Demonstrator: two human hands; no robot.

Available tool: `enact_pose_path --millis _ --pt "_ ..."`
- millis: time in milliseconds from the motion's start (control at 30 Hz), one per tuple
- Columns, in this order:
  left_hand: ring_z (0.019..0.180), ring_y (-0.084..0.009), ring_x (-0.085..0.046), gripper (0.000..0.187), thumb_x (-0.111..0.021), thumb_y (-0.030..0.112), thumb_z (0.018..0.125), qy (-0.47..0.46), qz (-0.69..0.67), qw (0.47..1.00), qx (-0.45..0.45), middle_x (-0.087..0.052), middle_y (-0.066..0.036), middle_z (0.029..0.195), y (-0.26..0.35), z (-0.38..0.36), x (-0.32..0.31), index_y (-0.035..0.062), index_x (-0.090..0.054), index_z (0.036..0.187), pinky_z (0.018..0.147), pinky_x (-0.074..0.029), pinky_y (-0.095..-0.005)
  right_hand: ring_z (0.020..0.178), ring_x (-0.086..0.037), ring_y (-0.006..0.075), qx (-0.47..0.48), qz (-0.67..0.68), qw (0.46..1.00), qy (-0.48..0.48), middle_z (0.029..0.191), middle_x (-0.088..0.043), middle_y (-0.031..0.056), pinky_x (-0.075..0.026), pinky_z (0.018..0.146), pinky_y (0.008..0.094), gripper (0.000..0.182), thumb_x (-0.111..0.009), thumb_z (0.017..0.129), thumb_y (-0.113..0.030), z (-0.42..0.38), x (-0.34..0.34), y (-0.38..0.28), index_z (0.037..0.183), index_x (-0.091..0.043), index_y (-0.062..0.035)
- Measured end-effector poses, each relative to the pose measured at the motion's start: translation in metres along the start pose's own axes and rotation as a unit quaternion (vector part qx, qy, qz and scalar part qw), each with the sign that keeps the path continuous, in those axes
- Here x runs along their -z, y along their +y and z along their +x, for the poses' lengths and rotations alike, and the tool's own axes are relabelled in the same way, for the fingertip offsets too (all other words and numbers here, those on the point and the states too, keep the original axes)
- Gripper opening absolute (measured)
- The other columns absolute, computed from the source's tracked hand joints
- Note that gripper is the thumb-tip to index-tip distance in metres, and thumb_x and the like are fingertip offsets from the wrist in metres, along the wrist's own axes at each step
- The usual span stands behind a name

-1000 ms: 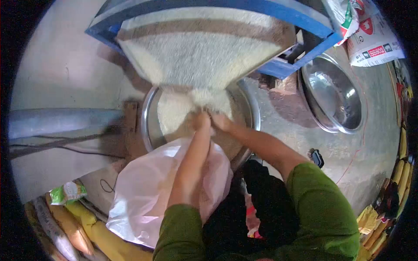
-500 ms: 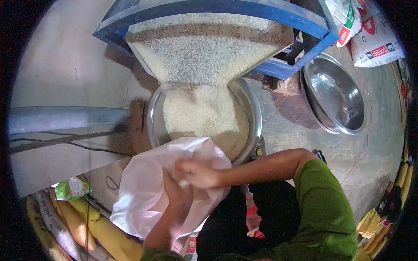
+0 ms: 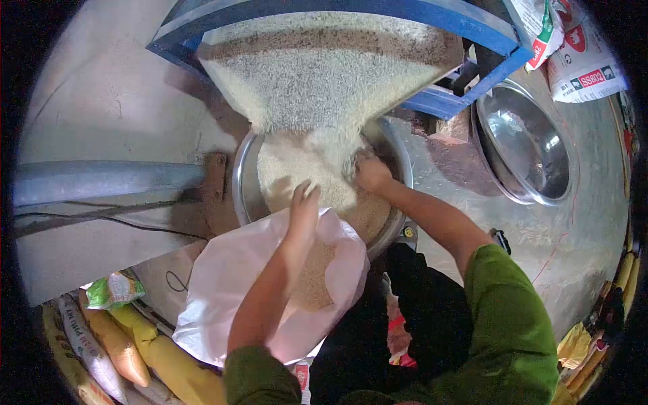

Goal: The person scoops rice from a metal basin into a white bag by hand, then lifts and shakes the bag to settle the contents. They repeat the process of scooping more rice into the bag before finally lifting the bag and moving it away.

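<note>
Pale, rice-like grain lies heaped in a round steel basin. More grain slides off a sloping chute into it. My left hand hangs over the near side of the basin, fingers apart, holding nothing I can see. Beneath that forearm a white plastic sack gapes open against the basin's near rim, with some grain inside. At the basin's right side, my right hand reaches into the falling grain, its fingers bent downward. Grain and blur hide those fingertips.
A blue metal frame surrounds the chute. To the right, a second steel basin leans at a tilt. Printed sacks stand at the upper right. Filled sacks lie at lower left, below a thick grey pipe.
My hands were together over the sack and have moved apart. The left went forward to the basin, the right forward and right into the grain. The sack's mouth now shows grain inside.
</note>
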State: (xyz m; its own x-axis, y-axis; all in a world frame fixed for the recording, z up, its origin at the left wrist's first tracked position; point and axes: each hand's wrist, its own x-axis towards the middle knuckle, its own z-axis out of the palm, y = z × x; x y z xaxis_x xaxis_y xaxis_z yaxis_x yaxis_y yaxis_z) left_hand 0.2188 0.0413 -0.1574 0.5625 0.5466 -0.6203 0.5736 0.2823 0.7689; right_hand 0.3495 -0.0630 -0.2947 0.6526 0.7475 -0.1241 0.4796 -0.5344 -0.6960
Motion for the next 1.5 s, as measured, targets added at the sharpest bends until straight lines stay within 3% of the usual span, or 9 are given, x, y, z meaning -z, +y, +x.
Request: enact_pose_path --millis 167,200,433,500,700,933,1033,1267,1500 --pt "0.116 -0.0317 -0.028 0.056 -0.041 0.033 0.077 0.090 0.226 0.949 0.198 -0.030 -0.022 0.123 -0.054 0.124 -0.056 -0.0016 -0.032 0.119 0.094 -0.023 -0.0378 0.087 -0.050 0.0342 0.168 -0.313 0.935 0.005 0.093 -0.053 0.0217 -0.037 0.082 0.0392 0.036 -0.042 0.077 -0.027 -0.001 -0.045 0.025 0.100 -0.048 0.0008" --pt "0.116 -0.0323 -0.028 0.055 -0.039 0.034 0.077 0.172 0.280 0.904 0.272 -0.032 -0.022 0.123 -0.052 0.122 -0.067 -0.0015 -0.032 0.119 0.094 -0.023 -0.0395 0.085 -0.051 0.0327 -0.148 0.037 0.986 0.071 0.090 -0.054 0.0217 -0.037 0.081 0.0397 0.030 -0.039 0.078 -0.021 -0.011 -0.013 -0.025 0.097 -0.051 -0.0009" --pt "0.113 -0.0314 -0.033 0.050 -0.027 0.036 0.085 0.163 0.133 0.967 0.143 -0.032 -0.019 0.124 -0.085 0.128 -0.071 0.0004 -0.034 0.119 0.094 -0.024 -0.0390 0.082 -0.051 0.0338 -0.264 0.211 0.936 -0.096 0.086 -0.054 0.0228 -0.038 0.077 0.0362 0.032 -0.040 0.078 -0.022 -0.007 -0.024 -0.032 0.093 -0.051 0.0039" --pt "0.112 -0.0307 -0.034 0.048 -0.027 0.034 0.085 0.169 -0.027 0.980 0.098 -0.031 -0.018 0.124 -0.080 0.112 -0.064 0.0008 -0.031 0.120 0.093 -0.025 -0.0371 0.078 -0.052 0.0275 -0.315 0.562 0.761 0.081 0.083 -0.056 0.0190 -0.039 0.073 0.0329 0.033 -0.042 0.078 -0.024 -0.002 -0.044 -0.045 0.090 -0.052 0.0048" --pt "0.099 -0.0221 -0.042 0.042 -0.031 0.033 0.086 0.155 -0.322 0.933 -0.037 -0.039 -0.011 0.111 -0.001 0.006 -0.028 0.0012 -0.030 0.113 0.084 -0.033 -0.0312 0.074 -0.048 0.0164 -0.152 0.597 0.781 0.105 0.080 -0.054 0.0082 -0.038 0.070 0.0263 0.029 -0.046 0.078 -0.026 -0.023 0.013 -0.134 0.090 -0.054 -0.0010" --pt "0.103 -0.0181 -0.039 0.040 -0.035 0.032 0.086 0.098 -0.075 0.992 0.016 -0.039 -0.011 0.111 -0.022 -0.134 0.060 0.0043 -0.035 0.114 0.088 -0.031 -0.0310 0.088 -0.050 0.0201 0.108 0.355 0.853 -0.368 0.097 -0.053 0.0161 -0.038 0.078 0.0309 0.028 -0.046 0.079 -0.022 -0.091 0.015 -0.186 0.093 -0.054 0.0010" --pt "0.108 -0.0168 -0.034 0.043 -0.039 0.027 0.085 0.102 -0.008 0.993 0.063 -0.034 -0.011 0.118 -0.039 -0.140 0.090 0.0044 -0.030 0.120 0.090 -0.028 -0.0310 0.090 -0.051 0.0239 0.281 0.228 0.908 -0.212 0.098 -0.053 0.0174 -0.038 0.079 0.0308 0.024 -0.048 0.077 -0.018 -0.075 0.023 -0.169 0.092 -0.054 0.0002" --pt "0.100 -0.0211 -0.047 0.035 -0.046 0.019 0.081 0.046 0.087 0.983 -0.152 -0.048 -0.015 0.108 -0.011 -0.019 0.063 -0.0024 -0.044 0.108 0.083 -0.036 -0.0285 0.083 -0.052 0.0314 -0.092 -0.070 0.989 -0.093 0.085 -0.056 0.0161 -0.035 0.079 0.0410 0.035 -0.040 0.080 -0.035 0.011 0.025 -0.060 0.088 -0.056 -0.0052" --pt "0.109 -0.0337 -0.037 0.050 -0.039 0.037 0.080 0.206 0.229 0.947 0.087 -0.041 -0.021 0.115 -0.037 0.151 0.036 0.0042 -0.037 0.117 0.086 -0.034 -0.0360 0.091 -0.047 0.0242 0.125 0.023 0.992 -0.002 0.100 -0.050 0.0113 -0.036 0.081 0.0361 0.034 -0.035 0.083 -0.030 0.048 -0.052 0.024 0.105 -0.045 -0.0061"
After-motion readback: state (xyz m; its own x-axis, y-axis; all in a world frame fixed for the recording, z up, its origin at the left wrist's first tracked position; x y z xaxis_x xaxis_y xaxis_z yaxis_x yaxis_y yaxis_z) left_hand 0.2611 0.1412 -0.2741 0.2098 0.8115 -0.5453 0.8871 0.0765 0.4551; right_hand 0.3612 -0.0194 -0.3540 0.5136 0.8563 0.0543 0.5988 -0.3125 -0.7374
